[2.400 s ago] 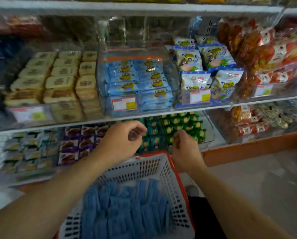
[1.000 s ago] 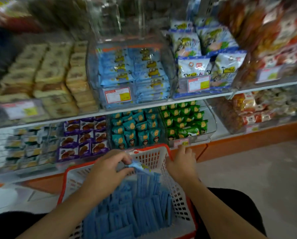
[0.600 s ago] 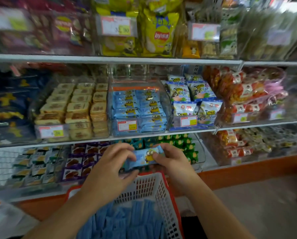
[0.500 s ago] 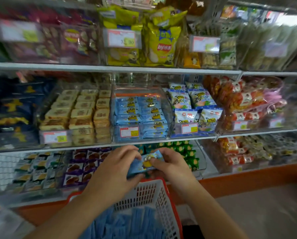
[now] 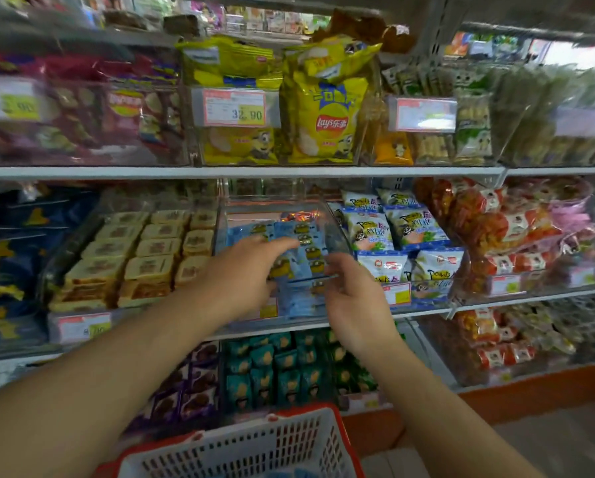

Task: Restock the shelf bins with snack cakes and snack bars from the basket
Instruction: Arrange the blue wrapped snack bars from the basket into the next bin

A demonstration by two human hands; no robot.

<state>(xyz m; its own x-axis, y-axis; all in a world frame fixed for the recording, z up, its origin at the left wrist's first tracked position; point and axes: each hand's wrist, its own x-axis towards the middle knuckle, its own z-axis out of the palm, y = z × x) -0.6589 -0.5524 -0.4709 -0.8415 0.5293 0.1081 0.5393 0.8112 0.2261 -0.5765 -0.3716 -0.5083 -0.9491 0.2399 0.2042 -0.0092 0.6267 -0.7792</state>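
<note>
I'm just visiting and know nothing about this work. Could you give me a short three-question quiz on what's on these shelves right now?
1. True or false: the left hand reaches over the clear bin of blue snack bars.
2. What stands in the bin directly left of the blue bars? A) tan snack cakes B) yellow chip bags C) red packets
3. Fill in: the white basket at the bottom has a ____ rim.

Key: 1 true. 2 A, the tan snack cakes. 3 red.
</note>
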